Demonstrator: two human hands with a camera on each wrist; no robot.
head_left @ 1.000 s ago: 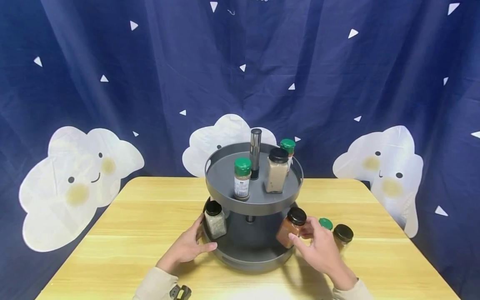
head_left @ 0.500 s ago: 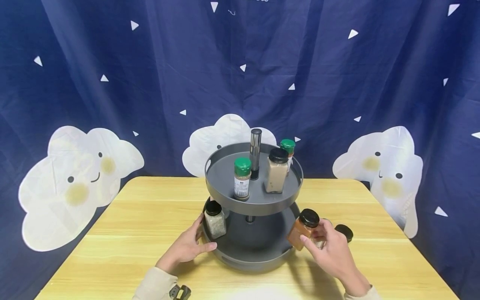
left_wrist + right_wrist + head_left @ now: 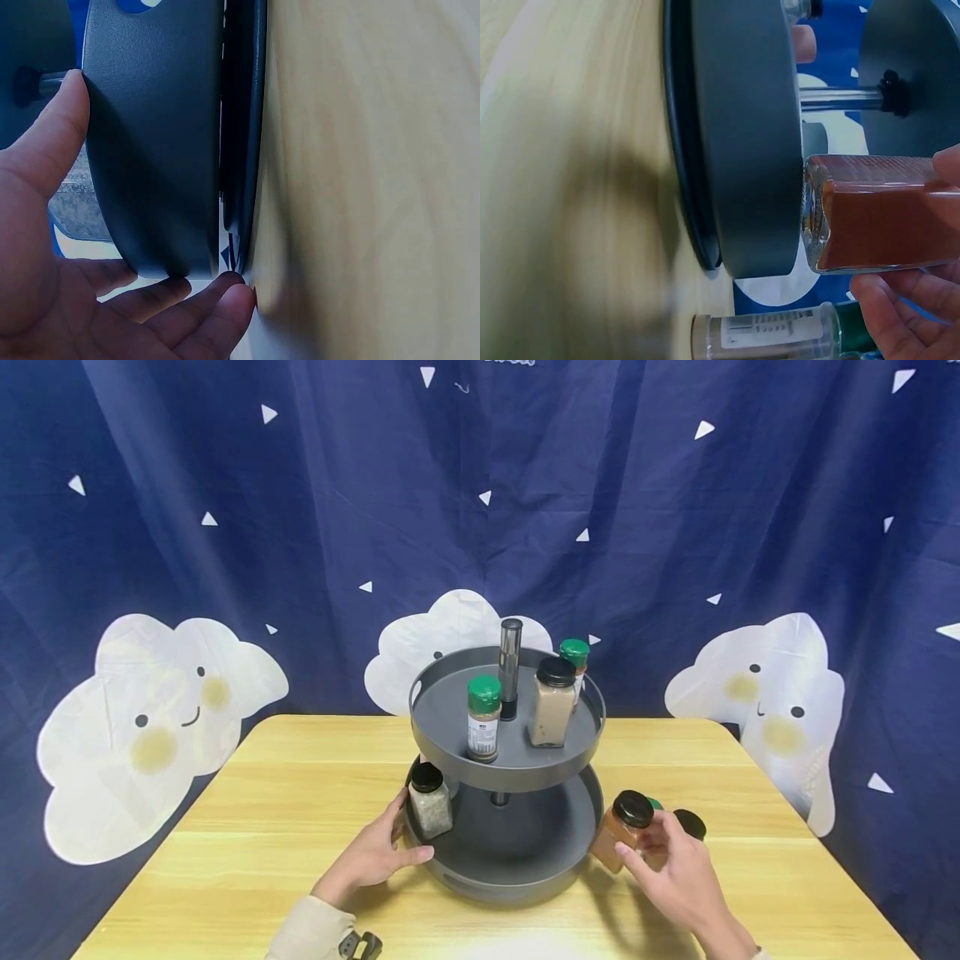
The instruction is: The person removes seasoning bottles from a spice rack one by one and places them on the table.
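My right hand pinches a square glass spice jar of reddish-brown powder, black lid up, tilted at the right rim of a two-tier grey turntable. In the right wrist view the base of the jar appears right beside the wall of the lower tier. My left hand is spread against the left side of that lower tier. The left wrist view has its thumb at the rim and its fingertips along the outer wall. A black-lidded jar of pale flakes stands inside, near this hand.
The upper tier carries a green-capped shaker, a black-lidded jar of beige powder and another green-capped shaker behind it. Beyond my right hand, a green-capped shaker and a black-lidded jar stand on the wooden table.
My right hand has moved the reddish-brown jar rightward and a little toward me, from over the lower tier to its outer rim. My left hand and the turntable have stayed put.
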